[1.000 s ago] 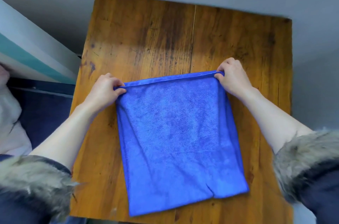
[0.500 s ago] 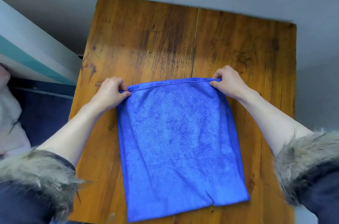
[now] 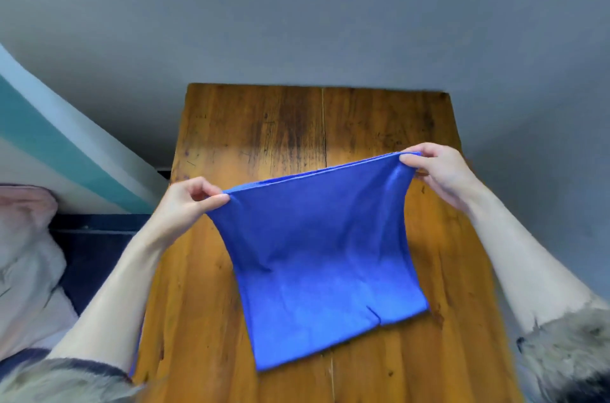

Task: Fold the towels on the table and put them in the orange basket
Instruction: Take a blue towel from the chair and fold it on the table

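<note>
A blue towel (image 3: 323, 257), folded double, lies with its near end on the wooden table (image 3: 257, 132). Its far edge is lifted off the wood and stretched taut. My left hand (image 3: 189, 201) pinches the far left corner between thumb and fingers. My right hand (image 3: 439, 171) pinches the far right corner, a little higher and farther away. The towel's near edge rests flat close to the table's front and shows a small slit. No orange basket is in view.
A grey wall stands behind the table's far edge. At the left are a white and teal slanted panel (image 3: 49, 152), a dark blue surface and pale pink fabric (image 3: 26, 254). Fur-trimmed sleeves show at both lower corners.
Both hands have raised the towel's far edge off the table, so the cloth now slopes up from its near end. The camera has tilted up, showing more wall.
</note>
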Action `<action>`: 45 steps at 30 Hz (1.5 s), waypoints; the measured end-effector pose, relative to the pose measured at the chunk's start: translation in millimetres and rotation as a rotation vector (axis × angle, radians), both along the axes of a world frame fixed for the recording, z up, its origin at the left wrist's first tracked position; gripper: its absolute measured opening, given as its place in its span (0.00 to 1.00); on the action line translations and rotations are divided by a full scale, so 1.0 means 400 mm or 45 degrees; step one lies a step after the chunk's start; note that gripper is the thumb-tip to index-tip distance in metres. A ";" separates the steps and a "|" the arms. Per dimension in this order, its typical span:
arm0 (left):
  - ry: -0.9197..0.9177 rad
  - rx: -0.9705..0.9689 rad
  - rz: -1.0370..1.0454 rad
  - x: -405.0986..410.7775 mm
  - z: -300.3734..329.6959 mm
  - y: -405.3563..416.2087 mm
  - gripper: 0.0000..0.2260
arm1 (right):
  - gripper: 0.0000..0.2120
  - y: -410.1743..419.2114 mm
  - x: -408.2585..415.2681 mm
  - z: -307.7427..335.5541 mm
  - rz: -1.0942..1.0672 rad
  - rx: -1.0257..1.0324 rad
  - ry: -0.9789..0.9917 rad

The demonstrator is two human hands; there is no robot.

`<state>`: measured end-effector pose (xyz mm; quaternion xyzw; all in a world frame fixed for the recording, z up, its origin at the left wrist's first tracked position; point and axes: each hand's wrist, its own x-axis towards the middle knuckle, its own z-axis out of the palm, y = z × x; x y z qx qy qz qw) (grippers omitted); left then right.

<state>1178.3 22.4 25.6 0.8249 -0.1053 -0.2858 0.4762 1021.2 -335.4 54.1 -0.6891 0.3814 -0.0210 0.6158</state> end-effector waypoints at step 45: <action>-0.820 -0.383 -0.008 -0.024 0.676 0.000 0.11 | 0.07 0.010 -0.148 0.637 -0.181 -0.068 -0.756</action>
